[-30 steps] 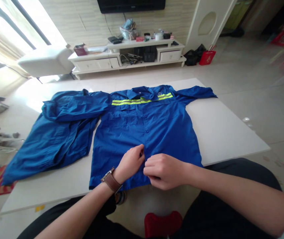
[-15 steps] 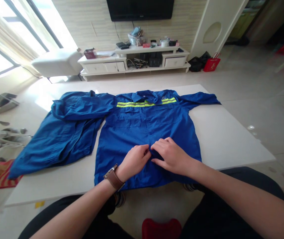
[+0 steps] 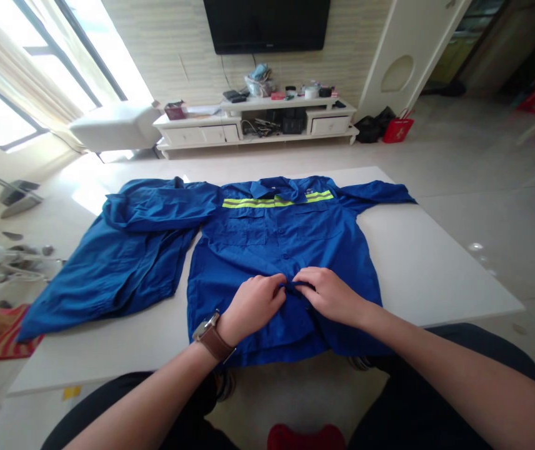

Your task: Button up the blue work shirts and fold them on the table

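A blue work shirt (image 3: 290,237) with a yellow reflective stripe across its chest lies front up, collar away from me. My left hand (image 3: 257,306), with a brown-strapped watch (image 3: 214,337) at the wrist, pinches the front edge of the shirt below the lowest visible button. Close beside it, my right hand (image 3: 330,294) grips the other side of the same front opening. Between the two hands the cloth is lifted into a small fold. Whether a button sits under the fingers is hidden.
Blue trousers or similar folded garment (image 3: 127,262) lies left of the shirt, partly under its sleeve. Both rest on a white table (image 3: 436,262). A red stool (image 3: 305,437) is below me. A TV cabinet (image 3: 202,134) stands beyond, with a red bag (image 3: 397,128) beside it.
Both hands have closed on the shirt's front edge and raised the cloth between them into a fold. The view has tilted slightly upward.
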